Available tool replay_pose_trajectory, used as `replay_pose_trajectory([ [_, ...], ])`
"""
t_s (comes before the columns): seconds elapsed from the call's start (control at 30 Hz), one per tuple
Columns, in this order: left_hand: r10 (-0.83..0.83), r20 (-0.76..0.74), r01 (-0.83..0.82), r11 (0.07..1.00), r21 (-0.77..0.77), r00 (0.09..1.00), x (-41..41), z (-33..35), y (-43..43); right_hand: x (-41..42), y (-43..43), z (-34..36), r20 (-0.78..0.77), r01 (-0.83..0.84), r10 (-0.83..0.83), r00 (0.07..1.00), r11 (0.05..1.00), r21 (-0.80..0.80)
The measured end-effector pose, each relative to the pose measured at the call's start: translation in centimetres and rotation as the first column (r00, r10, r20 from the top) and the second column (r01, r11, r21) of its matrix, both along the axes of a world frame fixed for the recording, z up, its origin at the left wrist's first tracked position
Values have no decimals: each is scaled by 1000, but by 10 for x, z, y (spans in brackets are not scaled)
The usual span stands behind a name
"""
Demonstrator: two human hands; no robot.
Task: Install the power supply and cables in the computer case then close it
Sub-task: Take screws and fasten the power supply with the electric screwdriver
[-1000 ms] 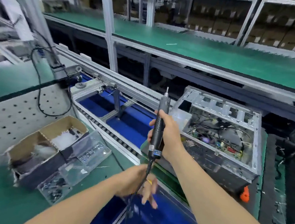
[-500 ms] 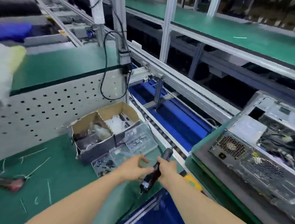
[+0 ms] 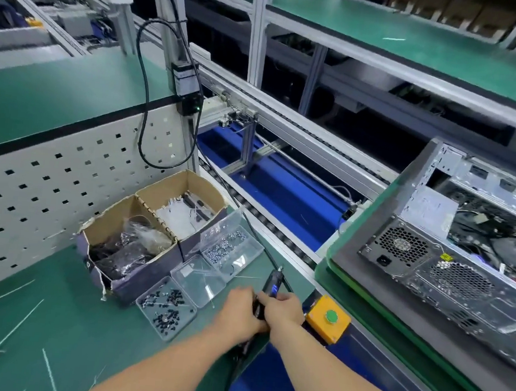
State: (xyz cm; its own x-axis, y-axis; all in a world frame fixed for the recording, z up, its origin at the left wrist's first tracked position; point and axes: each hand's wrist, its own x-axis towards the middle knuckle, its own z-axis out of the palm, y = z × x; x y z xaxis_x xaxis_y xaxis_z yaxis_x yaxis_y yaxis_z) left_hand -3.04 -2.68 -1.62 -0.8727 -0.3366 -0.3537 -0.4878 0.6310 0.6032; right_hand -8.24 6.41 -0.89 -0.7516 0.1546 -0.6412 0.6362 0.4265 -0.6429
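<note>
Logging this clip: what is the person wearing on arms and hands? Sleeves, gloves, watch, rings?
Nothing worn shows. The left hand and right hand are ungloved. The left forearm and right forearm are bare down to the frame edge: no sleeve cuff, watch or wrist strap. No ring can be made out, though most fingers are hidden.

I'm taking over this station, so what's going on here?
A person's left hand and right hand both grip a screwdriver low over the green bench, beside the screw trays. The computer case lies open on the right, its power supply in the corner, cables loose inside, side panel not on.
</note>
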Motion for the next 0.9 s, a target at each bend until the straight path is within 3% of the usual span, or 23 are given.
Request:
replay_pose_trajectory([
  [0.17, -28, 31, 27, 999, 24, 999, -4, -4, -5, -5, 9, 1, -3, -110, 110, 994, 994, -20],
  [0.53, -51, 52, 45, 993, 106, 997, -21, 8, 6, -4, 23, 14, 10, -136, 136, 991, 990, -38],
  [0.7, 16, -102, -14, 1000, 11, 995, -38, 21, 14, -14, 34, 37, -104, -143, 140, 985, 990, -15],
  [0.83, 81, -248, -65, 995, 74, 965, -64, 51, 35, -27, 52, 68, -206, -103, 99, 974, 995, -11],
  [0.9, 123, -388, -85, 990, 113, 913, -80, 74, 52, -33, 63, 87, -300, -121, 113, 947, 993, -8],
])
